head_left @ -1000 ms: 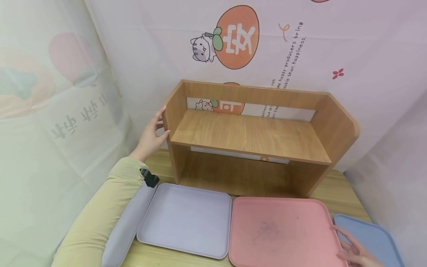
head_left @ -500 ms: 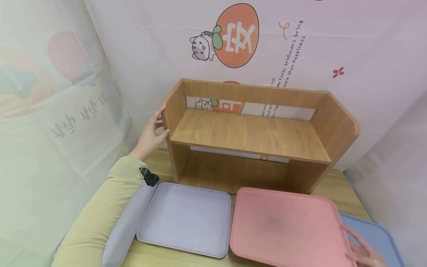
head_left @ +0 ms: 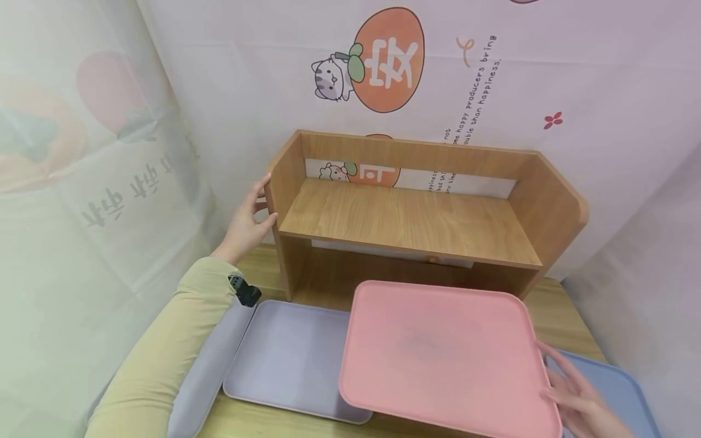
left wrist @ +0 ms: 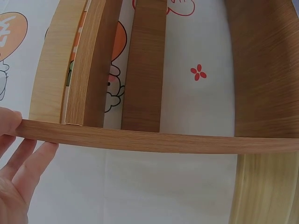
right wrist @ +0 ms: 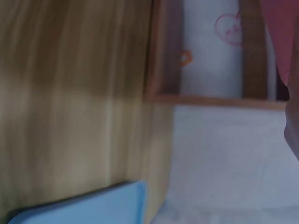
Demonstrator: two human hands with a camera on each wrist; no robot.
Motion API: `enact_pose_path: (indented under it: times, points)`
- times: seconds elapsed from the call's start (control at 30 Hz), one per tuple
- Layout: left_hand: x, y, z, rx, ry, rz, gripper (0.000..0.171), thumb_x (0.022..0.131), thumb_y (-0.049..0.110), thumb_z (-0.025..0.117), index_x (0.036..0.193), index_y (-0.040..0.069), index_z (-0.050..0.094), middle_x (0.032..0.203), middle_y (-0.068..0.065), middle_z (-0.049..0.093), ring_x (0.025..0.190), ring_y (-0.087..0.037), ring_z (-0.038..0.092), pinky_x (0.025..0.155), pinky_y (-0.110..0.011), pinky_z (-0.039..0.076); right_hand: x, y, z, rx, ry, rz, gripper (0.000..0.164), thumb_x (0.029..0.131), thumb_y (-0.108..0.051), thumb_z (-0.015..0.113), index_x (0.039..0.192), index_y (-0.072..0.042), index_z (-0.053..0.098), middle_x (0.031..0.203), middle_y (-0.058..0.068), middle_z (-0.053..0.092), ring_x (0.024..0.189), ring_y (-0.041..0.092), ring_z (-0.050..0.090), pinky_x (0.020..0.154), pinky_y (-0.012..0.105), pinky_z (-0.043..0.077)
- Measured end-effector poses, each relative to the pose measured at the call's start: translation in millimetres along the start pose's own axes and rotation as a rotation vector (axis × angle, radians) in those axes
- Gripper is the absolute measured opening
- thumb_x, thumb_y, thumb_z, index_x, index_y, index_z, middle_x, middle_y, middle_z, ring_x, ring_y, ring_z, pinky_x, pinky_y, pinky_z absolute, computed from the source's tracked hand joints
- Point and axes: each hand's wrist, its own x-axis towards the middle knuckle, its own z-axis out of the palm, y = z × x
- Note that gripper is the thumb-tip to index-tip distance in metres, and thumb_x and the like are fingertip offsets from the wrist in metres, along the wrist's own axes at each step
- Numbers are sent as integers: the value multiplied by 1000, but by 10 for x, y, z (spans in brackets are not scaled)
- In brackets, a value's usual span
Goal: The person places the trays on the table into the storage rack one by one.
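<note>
A two-tier wooden desk shelf point(head_left: 411, 219) stands against the cloth backdrop. My left hand point(head_left: 245, 226) grips the front edge of its left side panel; the left wrist view has thumb and fingers on opposite faces of that panel point(left wrist: 154, 141). In my right hand point(head_left: 577, 395) is a pink tray point(head_left: 438, 353), held by its right edge with the thumb on top. The tray is raised and overlaps the shelf's lower opening and a lavender tray point(head_left: 290, 359). Only a sliver of the right hand point(right wrist: 293, 107) and tray point(right wrist: 280, 32) shows in the right wrist view.
Another lavender tray point(head_left: 210, 365) lies at the left, partly behind the left sleeve. A blue tray point(head_left: 613, 389) lies on the wooden table point(head_left: 564, 310) at the right, near the cloth side wall point(head_left: 652, 280).
The pink tray has risen off the table and shifted left toward the shelf with the right hand, now covering part of the lavender tray. My left hand has stayed on the shelf.
</note>
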Motion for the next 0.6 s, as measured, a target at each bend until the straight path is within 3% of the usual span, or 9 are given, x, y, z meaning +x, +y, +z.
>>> enact_pose_path:
  times: [0.23,0.37,0.6]
  points:
    - [4,-6,0,3,-5,4,78,88,-8,56,150,24,22,137,-25,38,118,-45,51,77,-53,56,396,-16,253,-47,-30,-98,75,90,21,11,152,-20,14,148,10,38,132,26,44,105,41,42]
    - [-1,1,-2,-2,-4,6,77,88,-7,56,150,24,22,137,-25,38,118,-45,50,76,-53,56,622,-41,373,-19,-48,-132,74,89,22,12,151,-18,17,145,14,41,127,28,48,103,41,45]
    - [-5,10,-3,9,-5,-10,77,89,-6,56,150,25,21,137,-25,38,118,-46,50,78,-53,55,938,-92,504,-74,-60,-170,73,88,23,14,150,-15,19,136,14,48,118,25,55,97,37,50]
